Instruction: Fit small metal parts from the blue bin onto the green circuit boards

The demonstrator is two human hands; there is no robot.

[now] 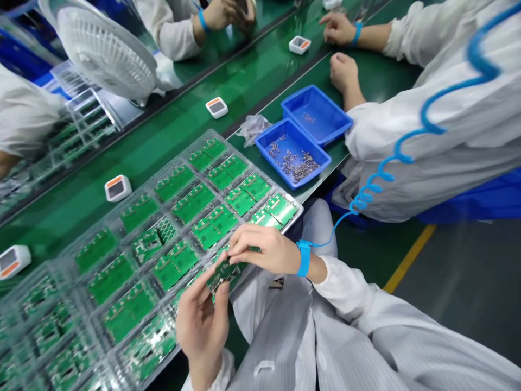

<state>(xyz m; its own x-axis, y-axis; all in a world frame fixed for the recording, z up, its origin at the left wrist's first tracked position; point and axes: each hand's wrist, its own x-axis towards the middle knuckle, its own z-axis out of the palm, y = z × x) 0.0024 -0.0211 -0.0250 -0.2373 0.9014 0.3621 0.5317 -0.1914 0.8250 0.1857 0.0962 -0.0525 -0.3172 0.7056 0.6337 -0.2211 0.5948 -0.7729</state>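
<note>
A small green circuit board (223,276) is held up over the near edge of a clear plastic tray (152,259). My left hand (202,317) grips the board between thumb and fingers from below. At the board's upper right corner, my right hand (264,247) has its thumb and fingers pinched together; whatever is between them is too small to make out. A blue strap (304,258) with a coiled cord circles my right wrist. Green boards (175,264) fill the tray's compartments, and one compartment holds a smaller board (147,246) with components.
Two blue bins (293,182) (317,142) with small metal parts stand beyond the tray, beside a crumpled plastic bag (254,130). White timers (118,188) line the green bench. A coiled blue cord (368,193) hangs at right. Other people's hands (344,70) rest nearby; a fan (106,51) stands upper left.
</note>
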